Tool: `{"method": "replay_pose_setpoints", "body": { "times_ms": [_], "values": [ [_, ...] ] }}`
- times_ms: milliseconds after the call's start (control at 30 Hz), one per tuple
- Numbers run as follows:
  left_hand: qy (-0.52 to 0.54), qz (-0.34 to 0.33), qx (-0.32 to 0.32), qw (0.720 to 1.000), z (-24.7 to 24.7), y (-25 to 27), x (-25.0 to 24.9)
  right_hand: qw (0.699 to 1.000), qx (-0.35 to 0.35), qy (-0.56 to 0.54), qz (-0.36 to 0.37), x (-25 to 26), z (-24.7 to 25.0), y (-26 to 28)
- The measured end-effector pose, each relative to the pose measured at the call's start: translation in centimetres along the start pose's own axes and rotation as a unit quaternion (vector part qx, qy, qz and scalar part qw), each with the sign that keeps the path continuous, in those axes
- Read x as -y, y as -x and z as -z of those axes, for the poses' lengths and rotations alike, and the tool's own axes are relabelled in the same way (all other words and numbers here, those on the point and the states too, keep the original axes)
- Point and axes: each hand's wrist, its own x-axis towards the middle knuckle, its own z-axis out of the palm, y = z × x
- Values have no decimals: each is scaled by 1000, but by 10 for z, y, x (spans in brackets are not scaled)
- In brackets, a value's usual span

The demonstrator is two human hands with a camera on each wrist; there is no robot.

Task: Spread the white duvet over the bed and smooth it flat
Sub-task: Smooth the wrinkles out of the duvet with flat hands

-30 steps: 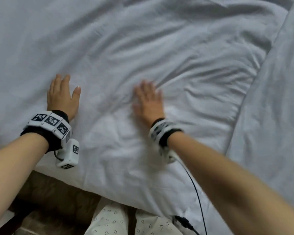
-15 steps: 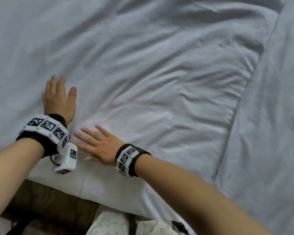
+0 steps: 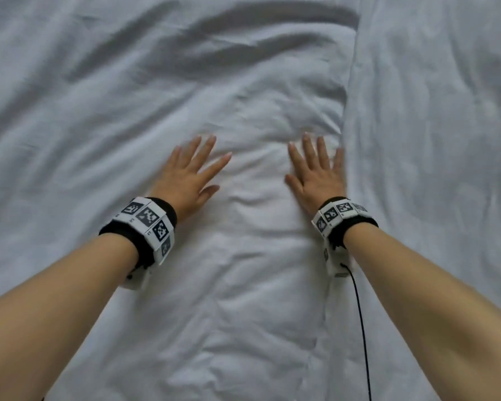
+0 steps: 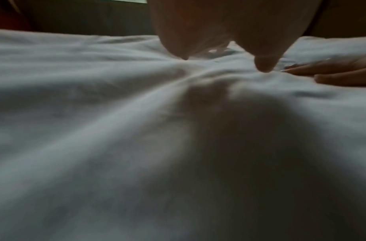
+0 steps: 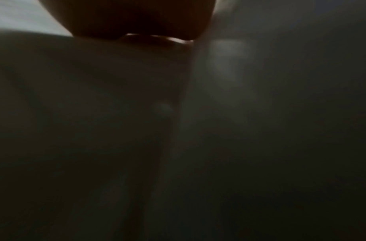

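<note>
Both palms flat on the white duvet (image 3: 258, 285)

Half a second ago the right hand (image 3: 318, 175) lay near the left hand (image 3: 185, 178); now they press well apart, fingers straight, grasping nothing, the wrinkled duvet covering the bed beneath.

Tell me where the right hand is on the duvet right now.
In the head view the right hand lies flat, fingers spread, on the white duvet, right of centre, apart from the left hand and just left of the long fold.

right wrist view dark and blurred; duvet (image 3: 258, 256) edges cut off.
</note>
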Motion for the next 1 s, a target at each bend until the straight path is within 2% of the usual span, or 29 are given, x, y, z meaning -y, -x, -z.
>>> {"method": "replay_pose_setpoints", "body": {
  "times_ms": [33, 67, 133, 167, 233, 300, 367, 433, 467, 533, 600, 633, 700, 767, 800, 867, 967, 1000],
  "values": [
    [-36, -25, 21, 999, -5, -4, 4, 999, -4, -6, -37, -18, -7, 7],
    [-52, -13, 29, 998, -12, -4, 16, 995, -27, -25, -96, -38, -10, 12],
    [-56, 97, 7, 994, -20, 11, 50, 979, -66, -64, -181, -72, -7, 19],
    [-61, 148, -22, 987, -18, 23, 68, 977, -70, -68, -187, -82, -4, 23],
    [-67, 243, -19, 967, -15, 52, 114, 984, -61, -49, -161, -87, -3, 23],
    [0, 348, 0, 938, -10, 71, 162, 986, -49, -40, -154, -74, -6, 19],
    [74, 426, -46, 900, -2, 65, 179, 985, -48, -58, -158, -49, -8, 12],
    [48, 401, -87, 911, 13, 40, 148, 983, -48, -86, -152, -18, -7, -1],
    [28, 355, -100, 929, 18, 24, 125, 982, -48, -103, -150, -3, -6, -9],
    [4, 217, -107, 970, 25, -9, 80, 980, -50, -128, -144, 25, -3, -22],
    [-26, 91, -84, 992, 21, -37, 50, 983, -51, -127, -123, 48, 0, -29],
    [-26, 54, -51, 997, 21, -47, 35, 985, -52, -123, -111, 56, 1, -31],
    [-45, 32, 8, 998, 21, -63, 18, 988, -52, -108, -95, 63, 3, -35],
    [-50, 53, 24, 997, 23, -70, 25, 990, -48, -91, -97, 58, 2, -38],
    [-41, 78, 9, 996, 22, -70, 41, 989, -50, -87, -106, 52, 2, -40],
    [-26, 178, -37, 983, 27, -55, 87, 984, -60, -95, -137, 37, 1, -41],
    [25, 375, -118, 919, 40, -17, 160, 978, -66, -96, -173, 18, -1, -43],
    [49, 419, -132, 897, 47, -9, 173, 978, -64, -94, -176, 15, -4, -44]
  ]
}}
